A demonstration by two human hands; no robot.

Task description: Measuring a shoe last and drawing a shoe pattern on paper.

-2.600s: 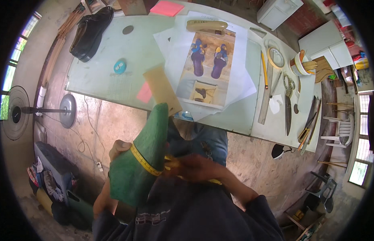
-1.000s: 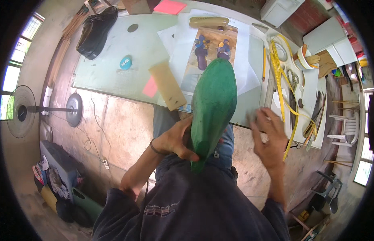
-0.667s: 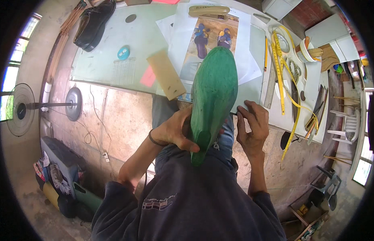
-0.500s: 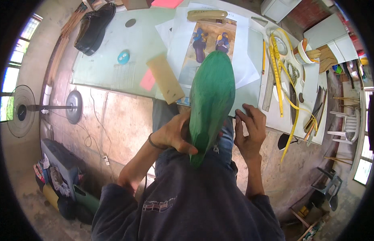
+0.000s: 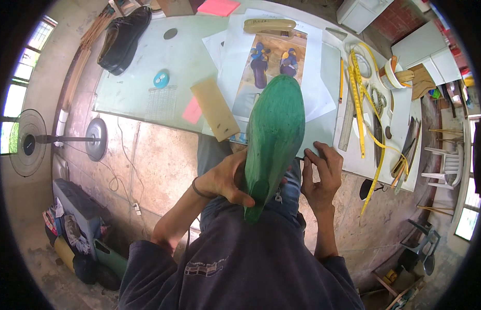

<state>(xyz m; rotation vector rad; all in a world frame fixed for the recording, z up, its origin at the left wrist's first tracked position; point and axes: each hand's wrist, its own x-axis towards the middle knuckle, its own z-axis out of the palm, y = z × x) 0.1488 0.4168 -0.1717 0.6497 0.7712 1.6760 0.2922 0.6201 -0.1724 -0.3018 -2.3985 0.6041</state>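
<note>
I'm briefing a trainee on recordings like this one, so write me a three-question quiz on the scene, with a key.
1. Which hand grips the green shoe last?
2. True or false: the yellow measuring tape is wrapped around the last.
3. What does the right hand pinch?
A. The black shoe
B. A slim dark item
C. The round blue object

Key
1. The left hand, at the narrow end.
2. False: it lies on the right side of the table, an end hanging over the near edge.
3. B; its exact kind is unclear.
</note>
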